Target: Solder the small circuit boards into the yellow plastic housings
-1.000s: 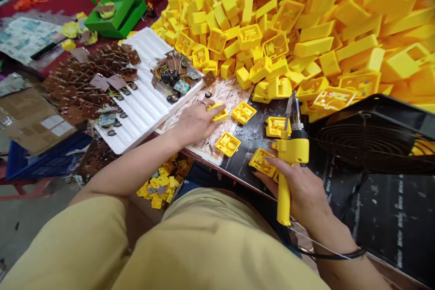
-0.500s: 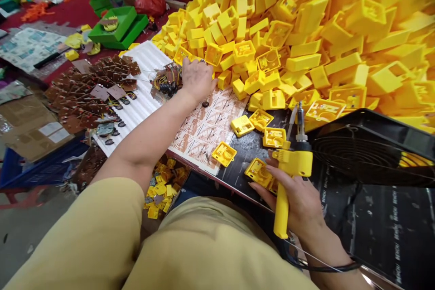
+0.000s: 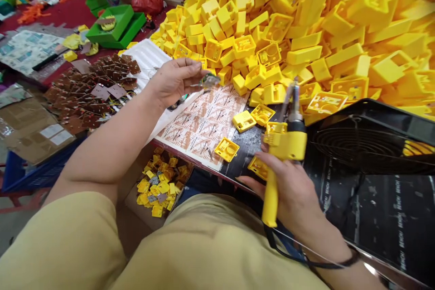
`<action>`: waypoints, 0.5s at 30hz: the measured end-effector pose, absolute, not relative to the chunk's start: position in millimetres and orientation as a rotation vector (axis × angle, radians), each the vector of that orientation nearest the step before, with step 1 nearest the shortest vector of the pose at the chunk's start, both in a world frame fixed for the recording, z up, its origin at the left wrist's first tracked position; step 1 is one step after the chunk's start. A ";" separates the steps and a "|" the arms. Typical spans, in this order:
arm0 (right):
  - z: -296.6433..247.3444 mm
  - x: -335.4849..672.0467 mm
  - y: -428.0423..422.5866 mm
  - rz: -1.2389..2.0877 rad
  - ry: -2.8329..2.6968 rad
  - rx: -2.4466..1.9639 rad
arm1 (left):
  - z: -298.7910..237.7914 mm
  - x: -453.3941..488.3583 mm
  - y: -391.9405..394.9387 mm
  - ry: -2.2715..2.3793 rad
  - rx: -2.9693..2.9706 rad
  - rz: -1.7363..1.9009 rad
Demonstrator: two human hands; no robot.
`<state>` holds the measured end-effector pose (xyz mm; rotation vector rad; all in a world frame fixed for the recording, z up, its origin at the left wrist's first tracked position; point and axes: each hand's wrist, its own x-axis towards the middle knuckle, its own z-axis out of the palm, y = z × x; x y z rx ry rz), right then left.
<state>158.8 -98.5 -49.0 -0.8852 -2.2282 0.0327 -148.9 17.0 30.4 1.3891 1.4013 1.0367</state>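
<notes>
Left hand [image 3: 176, 79] is up off the tabletop, palm turned inward, fingertips pinched shut on a small component [image 3: 208, 80]. It's blurred, possibly a little board with wires, and I can't tell more than that. It hangs in the air just in front of the near edge of the yellow housing pile [image 3: 306, 22], above the far end of the printed sheet [image 3: 200, 122].

Over to the right hand [image 3: 295, 192]: it's closed firmly around the grip of the yellow soldering gun [image 3: 283, 147], with the metal tip pointing up and away from the body. The same hand's stretched-out fingers rest on a yellow housing [image 3: 258, 166] lying flat on the dark tabletop [image 3: 390, 217], right under the gun.

Moving outward, one loose housing [image 3: 227, 148] sits at the sheet's near corner, and two more [image 3: 244, 121] lie side by side just beyond, between the sheet and the gun. The black fan [image 3: 370, 145] lies close on the gun's right, with the pile banked up behind it.

On the left, the white foam tray [image 3: 146, 56] runs under the left wrist, and a spread of brown circuit boards [image 3: 91, 86] lies beside it. The green trays [image 3: 115, 22] sit farther back on red cloth. Below the tabletop's edge, by the person's knee, there's an open box of small yellow pieces [image 3: 163, 183].
</notes>
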 end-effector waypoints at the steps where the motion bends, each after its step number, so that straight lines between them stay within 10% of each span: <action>1: -46.2 148.0 -96.6 0.016 -2.263 -0.865 | 29.5 -143.5 11.4 1.391 1.319 1.024; 15: -23.4 167.2 -97.3 -0.040 -2.129 -0.850 | 1.0 -99.0 -48.6 1.266 2.048 0.247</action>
